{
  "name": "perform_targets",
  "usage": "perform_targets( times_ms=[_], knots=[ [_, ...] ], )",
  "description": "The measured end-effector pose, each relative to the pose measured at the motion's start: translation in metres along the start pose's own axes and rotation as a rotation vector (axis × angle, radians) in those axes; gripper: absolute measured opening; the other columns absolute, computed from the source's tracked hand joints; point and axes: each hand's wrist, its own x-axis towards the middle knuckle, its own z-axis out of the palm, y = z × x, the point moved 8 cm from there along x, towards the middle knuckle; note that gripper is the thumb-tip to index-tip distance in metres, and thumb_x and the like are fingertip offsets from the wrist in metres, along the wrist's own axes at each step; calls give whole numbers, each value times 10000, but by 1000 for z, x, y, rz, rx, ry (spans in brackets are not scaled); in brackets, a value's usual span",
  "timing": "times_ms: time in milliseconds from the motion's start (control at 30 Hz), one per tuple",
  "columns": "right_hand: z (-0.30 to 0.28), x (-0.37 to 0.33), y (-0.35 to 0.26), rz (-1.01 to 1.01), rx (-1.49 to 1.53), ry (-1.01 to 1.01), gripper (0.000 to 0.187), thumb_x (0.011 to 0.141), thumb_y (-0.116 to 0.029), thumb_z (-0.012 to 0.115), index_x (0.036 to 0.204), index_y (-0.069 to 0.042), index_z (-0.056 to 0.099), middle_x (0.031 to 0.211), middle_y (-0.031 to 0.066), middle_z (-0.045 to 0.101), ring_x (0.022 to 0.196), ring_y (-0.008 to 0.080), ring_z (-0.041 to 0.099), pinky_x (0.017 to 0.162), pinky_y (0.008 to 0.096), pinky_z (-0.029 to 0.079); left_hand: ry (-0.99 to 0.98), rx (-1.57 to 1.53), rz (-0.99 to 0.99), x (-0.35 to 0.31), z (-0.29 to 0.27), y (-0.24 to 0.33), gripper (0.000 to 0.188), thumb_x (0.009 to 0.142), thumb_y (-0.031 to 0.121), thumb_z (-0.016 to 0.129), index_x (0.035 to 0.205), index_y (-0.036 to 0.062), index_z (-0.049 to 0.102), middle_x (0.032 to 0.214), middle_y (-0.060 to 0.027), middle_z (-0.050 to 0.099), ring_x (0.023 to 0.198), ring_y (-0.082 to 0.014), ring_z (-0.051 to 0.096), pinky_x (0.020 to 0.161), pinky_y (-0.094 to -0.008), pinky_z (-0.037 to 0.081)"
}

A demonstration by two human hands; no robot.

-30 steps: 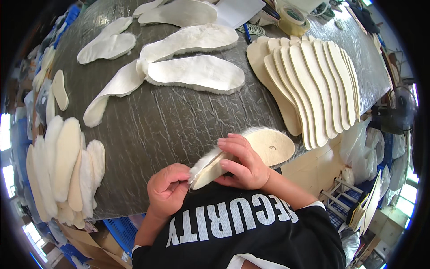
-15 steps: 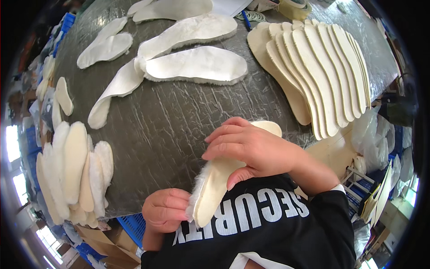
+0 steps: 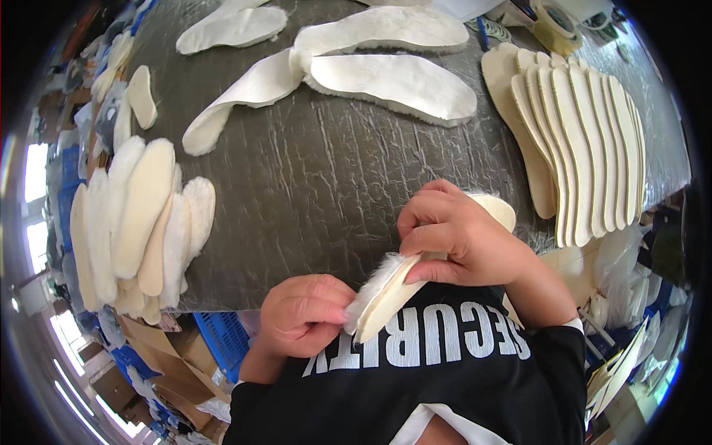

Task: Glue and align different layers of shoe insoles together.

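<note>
A fleecy insole [image 3: 387, 307] is held tilted in front of my chest, its cream base toward me and white fluff along the far side. My right hand [image 3: 469, 239] is closed around its middle, thumb on the base and fingers over the fluff. The rounded far end sticks out beyond my knuckles. At the near end, my left hand [image 3: 308, 315] pinches the fluffy edge between thumb and fingers; the fingertips are partly hidden in the fleece.
A fanned row of cream insoles [image 3: 586, 148] lies at the right of the dark table [image 3: 311, 200]. White fleece pieces [image 3: 393, 81] lie at the back, and a pile of fluffy insoles [image 3: 144, 215] at the left. A tape roll [image 3: 556, 26] sits back right; a blue crate [image 3: 222, 341] stands below the edge.
The view has shifted, so the table things sit further right or higher. The insole has turned to show more of its fluffy edge. Both hands keep hold of it.
</note>
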Motion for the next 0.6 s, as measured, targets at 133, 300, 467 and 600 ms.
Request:
perform_targets(
  times_ms=[133,300,467,600],
  knots=[
    [2,6,-15,-33,32,-13,309,781,-283,758,984,-78,646,998,55,650,905,265,612,928,448,393,-22,-64,-31,1,4,0,399,619,-157,610,975,24,618,826,-132,654,733,-299,667,624,-355,532],
    [12,19,-38,-163,104,-43,416,751,-384,772,1041,-107,662,906,30,618,848,236,596,902,438,388,4,-54,-47,-2,5,1,380,618,-148,618,948,40,607,834,-117,651,742,-294,666,630,-349,528],
    [21,22,-38,-200,130,-24,373,750,-396,758,995,-125,684,827,13,562,778,221,571,857,414,389,1,-108,-72,-5,5,-5,337,634,-131,633,917,49,599,830,-106,654,746,-291,666,637,-352,527],
    [22,24,-36,-169,142,-11,264,781,-329,740,899,-111,653,828,15,555,790,228,568,825,386,409,6,-123,-27,-10,5,-5,212,719,-94,649,889,25,602,819,-112,627,721,-261,626,638,-332,499]
  ],
)
